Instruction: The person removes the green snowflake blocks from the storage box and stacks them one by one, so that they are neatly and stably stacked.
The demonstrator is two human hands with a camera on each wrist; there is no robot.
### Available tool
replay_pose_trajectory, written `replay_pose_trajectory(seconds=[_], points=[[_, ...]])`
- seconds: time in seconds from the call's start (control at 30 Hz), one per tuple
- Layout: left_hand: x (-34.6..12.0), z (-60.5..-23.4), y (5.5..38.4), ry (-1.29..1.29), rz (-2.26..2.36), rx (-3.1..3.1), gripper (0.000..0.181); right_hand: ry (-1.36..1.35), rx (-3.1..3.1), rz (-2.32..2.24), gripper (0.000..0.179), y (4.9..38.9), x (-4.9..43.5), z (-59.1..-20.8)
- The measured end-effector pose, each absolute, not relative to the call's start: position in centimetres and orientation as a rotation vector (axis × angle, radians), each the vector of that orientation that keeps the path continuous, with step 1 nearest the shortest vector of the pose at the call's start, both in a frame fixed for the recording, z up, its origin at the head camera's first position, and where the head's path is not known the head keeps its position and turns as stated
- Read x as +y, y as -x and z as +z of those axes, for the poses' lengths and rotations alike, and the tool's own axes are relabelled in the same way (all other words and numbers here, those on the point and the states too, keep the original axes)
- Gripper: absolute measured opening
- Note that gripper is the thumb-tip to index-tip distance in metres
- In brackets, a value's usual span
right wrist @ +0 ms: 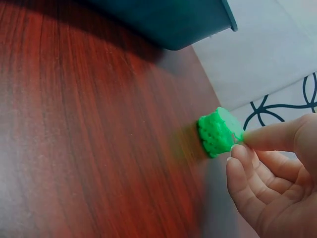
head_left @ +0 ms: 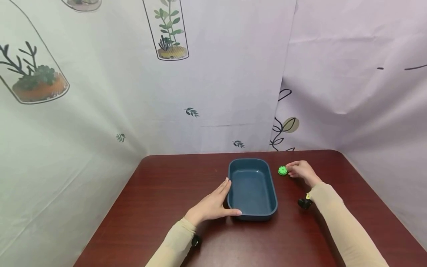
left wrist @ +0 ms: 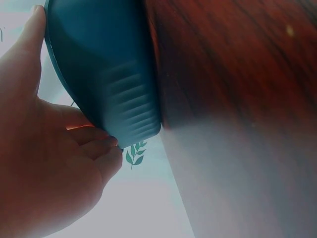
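In the head view a dark blue rectangular dish (head_left: pixel 252 191) with rounded corners stands on the table. My left hand (head_left: pixel 213 204) rests against its near left corner, straight fingers along the left side and the thumb at the near rim. The left wrist view shows this hand (left wrist: pixel 54 144) beside the ribbed outer wall of the dish (left wrist: pixel 124 94). To the right of the dish, a small bright green round piece (head_left: pixel 282 170) has a bumpy edge and dark marks on top. My right hand (head_left: pixel 301 172) pinches the edge of this green piece (right wrist: pixel 218 133) with its fingertips.
The reddish-brown wooden table (head_left: pixel 173 185) has its far edge just beyond the dish and the green piece. Pale printed cloth (head_left: pixel 213 81) hangs behind and at both sides. Dark wrist devices (head_left: pixel 304 203) sit under both sleeves.
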State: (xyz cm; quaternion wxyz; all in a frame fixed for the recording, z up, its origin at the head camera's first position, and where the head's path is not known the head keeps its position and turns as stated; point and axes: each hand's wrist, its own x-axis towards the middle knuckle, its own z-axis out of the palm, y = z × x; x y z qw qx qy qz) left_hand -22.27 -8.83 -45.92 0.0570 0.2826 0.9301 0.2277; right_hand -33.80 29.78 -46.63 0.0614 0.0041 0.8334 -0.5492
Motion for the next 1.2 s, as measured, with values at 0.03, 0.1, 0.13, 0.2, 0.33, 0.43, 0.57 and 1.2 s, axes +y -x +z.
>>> replay_pose_trajectory(seconds=[0.03,0.1,0.13,0.2,0.33,0.43,0.57,1.2], points=[[-8.8,-45.9,22.3,-0.857,0.691,2.818,0.117,-0.018,2.523,-1.66,0.033,33.8,29.8,-46.7],[-8.8,-46.0,22.3,-0.857,0.688,2.818,0.117,-0.014,2.527,-1.66,0.034,33.7,29.8,-46.9],[-8.8,-46.0,22.3,-0.858,0.686,2.819,0.117,-0.026,2.527,-1.668,0.033,33.7,29.8,-47.0],[-8.8,-46.1,22.4,-0.859,0.684,2.821,0.117,-0.035,2.538,-1.67,0.033,33.7,29.7,-47.2],[-8.8,-46.0,22.4,-0.854,0.689,2.814,0.117,-0.025,2.581,-1.634,0.036,33.7,29.6,-47.5],[-8.8,-45.9,22.3,-0.846,0.698,2.805,0.117,-0.018,2.609,-1.585,0.041,33.6,29.6,-47.6],[-8.7,-45.9,22.3,-0.845,0.697,2.804,0.117,-0.015,2.619,-1.542,0.043,33.5,29.5,-47.7],[-8.7,-45.6,22.3,-0.855,0.708,2.793,0.115,0.006,2.568,-1.598,0.04,33.7,29.4,-47.8]])
